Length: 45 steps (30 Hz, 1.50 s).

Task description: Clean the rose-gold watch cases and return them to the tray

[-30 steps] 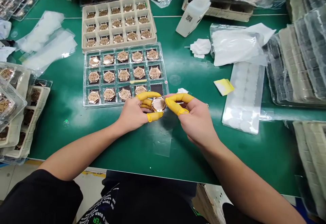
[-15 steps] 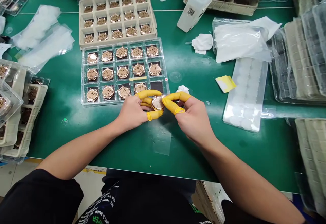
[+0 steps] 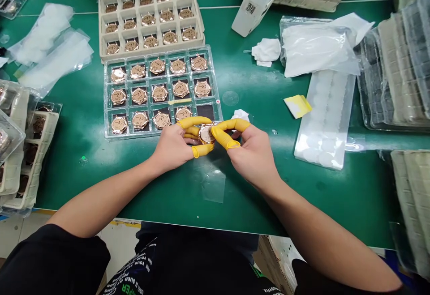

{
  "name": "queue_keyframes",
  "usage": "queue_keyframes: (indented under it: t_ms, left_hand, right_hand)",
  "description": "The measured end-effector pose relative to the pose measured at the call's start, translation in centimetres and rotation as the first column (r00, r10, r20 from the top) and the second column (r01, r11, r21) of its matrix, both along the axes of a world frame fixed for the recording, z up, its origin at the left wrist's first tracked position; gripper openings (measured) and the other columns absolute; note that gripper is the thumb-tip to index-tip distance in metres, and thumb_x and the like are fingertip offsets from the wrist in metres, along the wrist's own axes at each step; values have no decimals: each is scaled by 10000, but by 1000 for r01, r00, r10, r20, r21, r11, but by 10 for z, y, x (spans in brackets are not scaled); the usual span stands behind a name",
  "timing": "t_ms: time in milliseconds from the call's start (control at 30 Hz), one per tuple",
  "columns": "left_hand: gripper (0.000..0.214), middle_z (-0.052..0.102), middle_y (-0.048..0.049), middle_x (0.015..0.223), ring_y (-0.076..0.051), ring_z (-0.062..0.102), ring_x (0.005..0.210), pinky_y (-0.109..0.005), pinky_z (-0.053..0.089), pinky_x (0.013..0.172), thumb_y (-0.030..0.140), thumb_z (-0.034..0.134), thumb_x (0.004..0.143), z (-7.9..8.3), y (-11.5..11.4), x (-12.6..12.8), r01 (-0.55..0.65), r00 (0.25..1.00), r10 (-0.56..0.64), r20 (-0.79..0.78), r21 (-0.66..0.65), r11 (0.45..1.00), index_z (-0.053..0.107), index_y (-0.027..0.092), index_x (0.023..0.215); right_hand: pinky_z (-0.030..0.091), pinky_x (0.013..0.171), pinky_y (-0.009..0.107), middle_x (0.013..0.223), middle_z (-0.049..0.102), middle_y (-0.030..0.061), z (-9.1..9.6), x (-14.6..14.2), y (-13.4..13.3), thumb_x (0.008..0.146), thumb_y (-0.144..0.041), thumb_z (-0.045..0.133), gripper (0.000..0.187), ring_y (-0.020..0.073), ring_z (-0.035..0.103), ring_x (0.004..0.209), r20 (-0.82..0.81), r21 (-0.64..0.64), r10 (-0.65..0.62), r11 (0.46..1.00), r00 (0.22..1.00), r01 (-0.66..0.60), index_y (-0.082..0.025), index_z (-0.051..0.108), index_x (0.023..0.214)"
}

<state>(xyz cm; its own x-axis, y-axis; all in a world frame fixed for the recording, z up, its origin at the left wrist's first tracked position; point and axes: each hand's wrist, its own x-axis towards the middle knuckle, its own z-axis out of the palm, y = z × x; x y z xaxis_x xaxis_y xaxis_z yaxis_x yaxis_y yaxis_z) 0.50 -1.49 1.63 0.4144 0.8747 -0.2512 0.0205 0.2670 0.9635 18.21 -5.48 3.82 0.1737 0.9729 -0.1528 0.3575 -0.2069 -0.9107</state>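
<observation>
Pinching rose-gold watch case (image 3: 206, 134) between left hand (image 3: 174, 147) and right hand (image 3: 251, 151); both grips closed; round flat side up.

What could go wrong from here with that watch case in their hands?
The rose-gold watch case is pinched between the left hand and right hand right by the edge of the clear plastic tray, so a slip might knock it into the cases there and scratch them. The yellow finger cots may grip polished metal poorly, and any uncovered skin could leave marks.
</observation>
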Motion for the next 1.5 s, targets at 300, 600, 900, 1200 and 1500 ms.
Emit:
queue_keyframes:
  t_ms: [300,600,900,1200,1500]
  left_hand:
    - [627,769,-25,876,-127,738,793,-215,632,746,209,929,580,4,-1,2,-40,999,40,-14,4,999,751,158,1179]
    - [637,801,-37,874,-175,785,786,-251,662,735,201,912,627,-4,-7,-1,18,999,-20,35,30,999,739,156,1238]
    - [646,768,-22,862,-122,712,744,-194,620,683,216,932,602,-8,1,-4,55,998,-52,-21,138,989,761,161,1222]
    - [681,742,-14,820,-111,687,717,-182,591,647,218,937,560,-4,5,-2,5,1000,-5,6,64,998,754,148,1213]
    - [668,744,-20,817,-123,696,705,-204,598,644,199,929,559,-5,3,-2,50,999,-50,3,38,998,757,147,1203]
  right_hand:
    - [333,405,241,886,723,36,5,19,15,853,-660,731,435,116,610,581,-288,10,-133,990,948,142,-242,671,956]
    - [366,336,214,513,633,-28,-6,-5,7,539,-392,973,395,95,502,374,-488,-202,-51,978,872,-56,-183,716,753]
    - [443,360,238,459,612,-2,-5,-8,9,593,-459,921,344,108,526,360,-539,-213,-182,974,822,76,-191,707,566]
    - [568,474,291,577,696,49,-2,10,18,631,-758,866,602,162,654,478,-565,-161,22,977,825,-137,-175,735,708]
    - [610,508,335,557,687,7,-2,12,16,688,-590,900,403,170,655,478,-364,-65,41,995,930,-69,-211,799,778]
